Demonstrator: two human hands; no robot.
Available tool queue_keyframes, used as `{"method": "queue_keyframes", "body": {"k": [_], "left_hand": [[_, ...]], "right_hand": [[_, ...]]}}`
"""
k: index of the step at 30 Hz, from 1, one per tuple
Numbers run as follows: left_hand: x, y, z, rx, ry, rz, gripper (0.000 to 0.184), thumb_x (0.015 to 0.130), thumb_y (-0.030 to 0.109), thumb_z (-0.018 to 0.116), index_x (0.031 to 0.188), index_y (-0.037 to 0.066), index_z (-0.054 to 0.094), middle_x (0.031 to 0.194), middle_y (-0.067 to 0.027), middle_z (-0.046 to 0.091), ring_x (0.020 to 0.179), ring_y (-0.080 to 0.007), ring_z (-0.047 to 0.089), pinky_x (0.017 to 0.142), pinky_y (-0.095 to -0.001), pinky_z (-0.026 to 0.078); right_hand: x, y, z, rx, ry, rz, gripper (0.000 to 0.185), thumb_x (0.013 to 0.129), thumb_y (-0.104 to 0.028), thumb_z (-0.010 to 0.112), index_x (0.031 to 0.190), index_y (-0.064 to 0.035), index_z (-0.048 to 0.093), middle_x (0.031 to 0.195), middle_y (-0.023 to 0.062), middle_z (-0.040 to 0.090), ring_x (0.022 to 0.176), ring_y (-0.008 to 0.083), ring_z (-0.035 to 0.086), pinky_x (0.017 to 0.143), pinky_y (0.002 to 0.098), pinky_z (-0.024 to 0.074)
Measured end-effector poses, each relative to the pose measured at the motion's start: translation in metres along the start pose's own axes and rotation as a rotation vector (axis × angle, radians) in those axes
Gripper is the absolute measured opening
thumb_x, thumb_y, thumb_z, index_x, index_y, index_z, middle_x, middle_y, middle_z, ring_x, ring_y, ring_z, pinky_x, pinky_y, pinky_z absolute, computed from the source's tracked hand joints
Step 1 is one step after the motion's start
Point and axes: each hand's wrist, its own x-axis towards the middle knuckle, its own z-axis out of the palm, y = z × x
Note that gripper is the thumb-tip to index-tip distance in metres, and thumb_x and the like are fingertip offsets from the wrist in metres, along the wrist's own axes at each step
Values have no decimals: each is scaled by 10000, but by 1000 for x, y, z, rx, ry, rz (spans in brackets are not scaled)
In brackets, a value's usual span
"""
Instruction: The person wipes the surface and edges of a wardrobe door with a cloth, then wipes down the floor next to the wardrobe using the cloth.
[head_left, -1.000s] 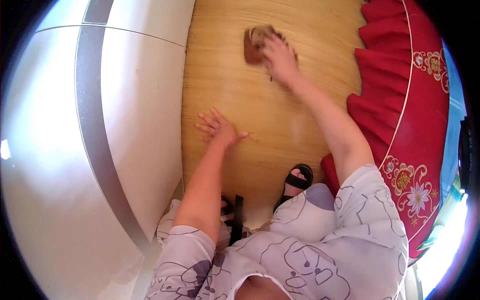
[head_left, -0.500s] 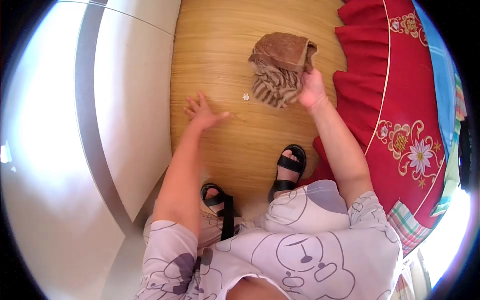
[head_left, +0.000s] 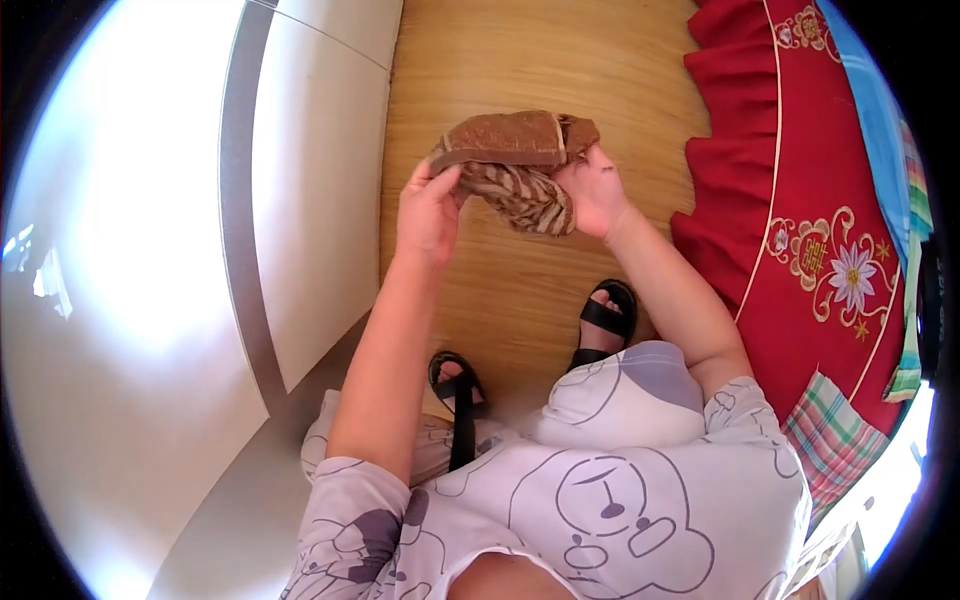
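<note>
A brown cloth with a striped brown and tan side hangs folded between my two hands, above the wooden floor. My left hand pinches its left end between thumb and fingers. At its right end, my right hand grips the cloth, with some fingers hidden behind it or under it.
White cabinet doors with a grey strip stand on the left. The wooden floor runs between them and a red embroidered bed cover on the right. Two feet in black sandals are below. A plaid cloth hangs lower right.
My left hand has come up from the floor and taken the cloth's left end. My right hand has picked the cloth up off the floor and turned it. The small white flower-like piece no longer shows.
</note>
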Motion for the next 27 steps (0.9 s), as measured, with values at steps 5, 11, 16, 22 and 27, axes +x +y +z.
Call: {"method": "queue_keyframes", "body": {"k": [5,11,16,22,27], "left_hand": [[-4,26,2,4,1,30,266,929,139,518,1150,-6,551,1110,-106,623,979,-219,608,889,-364,479],[-15,49,25,150,33,-406,400,951,288,530,1209,-17,514,1169,-122,605,1053,-216,596,901,-363,483],[-20,51,20,-91,-200,-294,434,908,296,610,1200,-12,520,1149,-134,613,1043,-226,604,901,-369,496],[-21,65,13,180,-12,-85,268,879,151,638,1097,4,587,1033,-88,649,933,-179,623,812,-321,500],[-18,72,15,163,52,1,314,913,193,602,1115,-45,564,1033,-105,642,983,-172,585,913,-332,428]], "right_hand": [[-13,-11,24,-213,102,-110,630,982,-511,250,1385,-35,343,1397,155,423,1230,321,465,1051,475,363],[-19,-34,62,-1,165,-82,642,957,-555,331,1301,-19,413,1247,140,543,1150,289,533,974,412,450],[-31,-22,73,-269,69,-68,435,925,-335,575,1221,-21,511,1155,95,605,1084,217,575,952,359,458],[-43,-26,92,-698,84,-230,317,888,-173,628,1149,-15,544,1080,63,622,994,169,602,887,324,482],[-41,-35,98,-631,254,-372,416,875,-146,645,1228,10,488,1041,72,631,918,147,605,771,288,498]]}}
